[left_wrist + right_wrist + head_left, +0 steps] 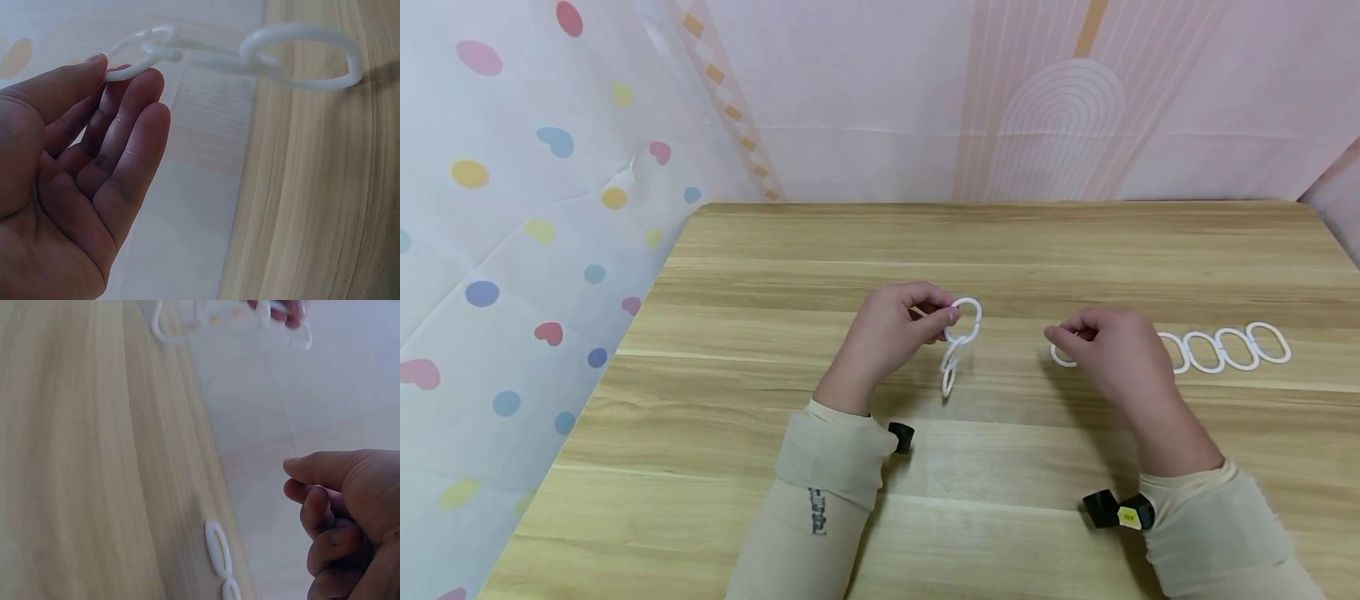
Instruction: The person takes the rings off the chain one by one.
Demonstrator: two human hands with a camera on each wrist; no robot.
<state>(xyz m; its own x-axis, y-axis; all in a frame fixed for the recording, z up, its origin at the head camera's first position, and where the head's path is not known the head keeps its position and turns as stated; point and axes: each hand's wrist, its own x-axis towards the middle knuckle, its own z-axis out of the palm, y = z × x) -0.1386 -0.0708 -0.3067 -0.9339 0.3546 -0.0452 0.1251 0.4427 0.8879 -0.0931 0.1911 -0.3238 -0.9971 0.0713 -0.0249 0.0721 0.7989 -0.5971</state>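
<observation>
My left hand [891, 333] pinches a white oval plastic link [980, 317] between thumb and fingers, above the middle of the wooden table. More links [950, 379] hang from it as a short chain. In the left wrist view, the lower link [355, 62] dangles away from the fingertips. To the right, my right hand [1123, 354] hovers over a row of white links [1289, 346], its fingers loosely bent. Nothing shows between its thumb and forefinger in the right wrist view. One link [1060, 362] peeks out below those fingertips; the hand hides part of the row.
The wooden table [737, 350] extends around both hands. Behind it hangs a pink patterned cloth [865, 100], with a dotted cloth [512, 250] along the left side. Black wrist devices [1101, 508] stick out from the sleeves.
</observation>
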